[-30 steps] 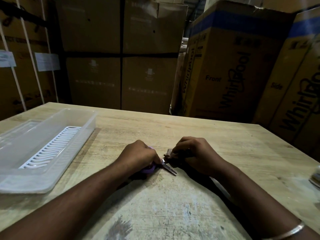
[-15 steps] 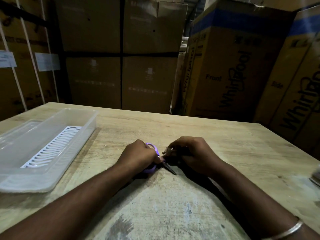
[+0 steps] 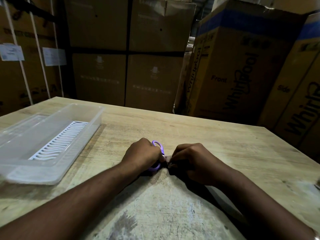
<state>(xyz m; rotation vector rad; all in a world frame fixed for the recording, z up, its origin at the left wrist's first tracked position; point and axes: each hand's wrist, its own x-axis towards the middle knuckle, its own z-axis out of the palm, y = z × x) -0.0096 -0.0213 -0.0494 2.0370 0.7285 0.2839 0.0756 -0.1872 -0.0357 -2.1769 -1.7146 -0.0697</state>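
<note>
My left hand (image 3: 142, 155) grips a pair of purple-handled scissors (image 3: 158, 146) on the wooden table (image 3: 216, 144); one handle loop shows above my knuckles, another below them. The blades point right and are mostly hidden between my hands. My right hand (image 3: 190, 160) pinches a small dark item (image 3: 168, 159) right at the blades, fingers curled over it. What the item is I cannot make out. Both hands rest on the tabletop, almost touching.
A clear plastic bin (image 3: 57, 163) with a white slotted insert (image 3: 60, 141) stands on the table at the left. Tall cardboard boxes (image 3: 242, 66) wall in the far side and right. Some small object (image 3: 317, 186) lies at the right edge, blurred.
The scissors have turned up in my left hand, so the upper purple loop now shows, and the blades have drawn in under my right hand. The view has shifted slightly.
</note>
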